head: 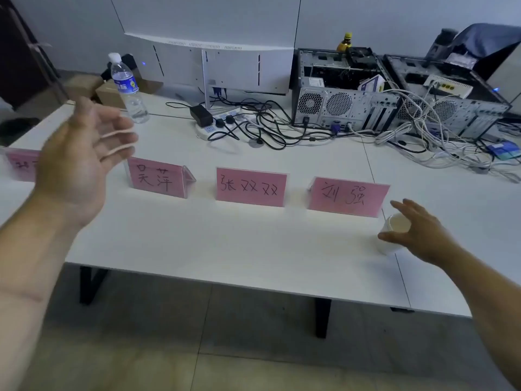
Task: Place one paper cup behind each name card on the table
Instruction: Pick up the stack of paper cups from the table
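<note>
Several pink name cards stand in a row on the white table (253,244): one at the far left (17,165) partly hidden by my left hand, a second (158,179), a third (251,187) and a fourth (348,197). A white paper cup (393,224), apparently on top of a short stack, stands just right of the fourth card and a little nearer to me. My right hand (420,235) curves around the cup with thumb and fingers spread; contact is unclear. My left hand (81,153) is raised over the table's left side, blurred, palm open and holding nothing.
A water bottle (128,88) stands behind the left cards. Further back are a white monitor (220,66), a power strip with tangled black cables (253,122), and two open computer cases (346,94) with loose white cables (439,142) spreading over the right rear.
</note>
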Demonstrator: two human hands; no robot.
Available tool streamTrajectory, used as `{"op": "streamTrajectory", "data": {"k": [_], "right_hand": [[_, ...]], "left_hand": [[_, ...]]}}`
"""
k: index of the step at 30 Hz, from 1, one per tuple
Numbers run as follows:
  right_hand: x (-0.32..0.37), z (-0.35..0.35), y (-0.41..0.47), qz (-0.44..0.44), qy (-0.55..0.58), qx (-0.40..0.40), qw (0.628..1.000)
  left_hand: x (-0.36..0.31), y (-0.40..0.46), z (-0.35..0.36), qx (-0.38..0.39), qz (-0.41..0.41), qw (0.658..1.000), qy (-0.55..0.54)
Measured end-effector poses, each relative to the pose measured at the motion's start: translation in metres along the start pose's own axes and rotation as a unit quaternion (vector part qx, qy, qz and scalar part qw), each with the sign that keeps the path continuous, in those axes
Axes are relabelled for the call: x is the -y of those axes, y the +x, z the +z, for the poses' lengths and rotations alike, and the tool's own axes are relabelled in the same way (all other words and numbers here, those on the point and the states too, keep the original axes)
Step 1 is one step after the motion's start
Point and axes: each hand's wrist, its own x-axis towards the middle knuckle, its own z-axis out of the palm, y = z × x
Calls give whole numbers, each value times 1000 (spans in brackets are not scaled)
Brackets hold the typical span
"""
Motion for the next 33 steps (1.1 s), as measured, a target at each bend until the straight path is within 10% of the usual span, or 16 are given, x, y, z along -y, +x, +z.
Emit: {"op": "streamTrajectory", "data": {"k": [17, 33], "right_hand": [[6, 15, -4, 7, -17, -13, 1000], [313, -2, -44, -340, -46, 44, 938]], "left_hand": [[99, -75, 28, -32, -160, 986, 21], [87, -90, 57, 163, -92, 958, 216]]}}
